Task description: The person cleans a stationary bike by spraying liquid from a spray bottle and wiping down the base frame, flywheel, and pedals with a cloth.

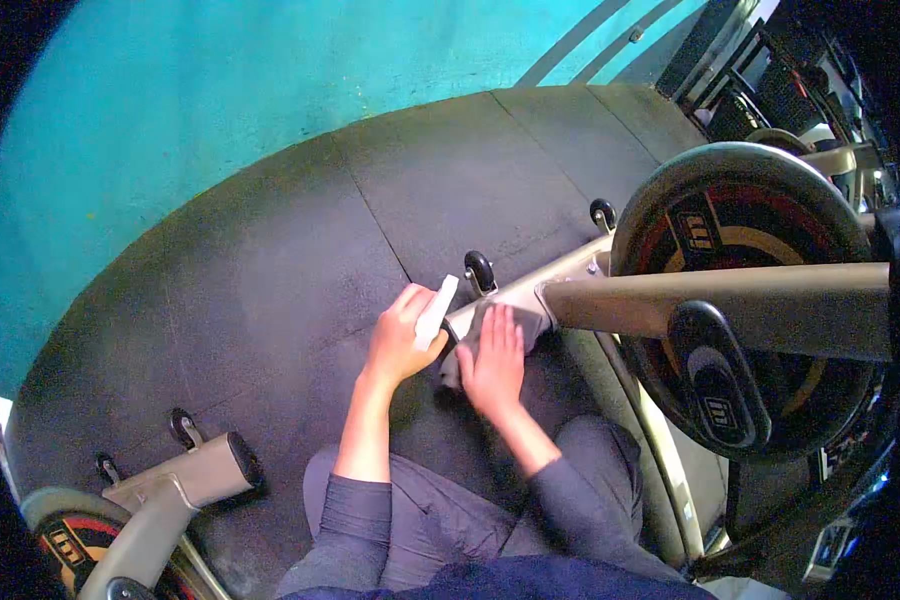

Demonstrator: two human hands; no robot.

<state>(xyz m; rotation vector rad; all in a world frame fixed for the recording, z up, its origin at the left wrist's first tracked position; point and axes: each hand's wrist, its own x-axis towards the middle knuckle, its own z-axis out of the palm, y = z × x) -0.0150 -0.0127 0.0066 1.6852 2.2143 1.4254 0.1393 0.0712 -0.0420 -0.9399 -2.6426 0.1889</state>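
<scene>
My left hand [398,338] is closed around a white, narrow object [436,312], whose kind I cannot make out. It is just left of an exercise bike's beige base bar [572,268]. My right hand [495,365] lies with its fingers stretched out on a dark grey cloth [532,325], pressing it against the bar near its end. Part of the cloth is hidden under that hand. A small black wheel [479,268] sticks up from the bar just beyond my fingers.
At right is the bike's large round flywheel cover [740,215], with a thick frame tube [720,300] and a black crank [718,375]. Another bike's base [195,475] stands at lower left. Dark floor mats [260,240] reach a turquoise wall [220,90].
</scene>
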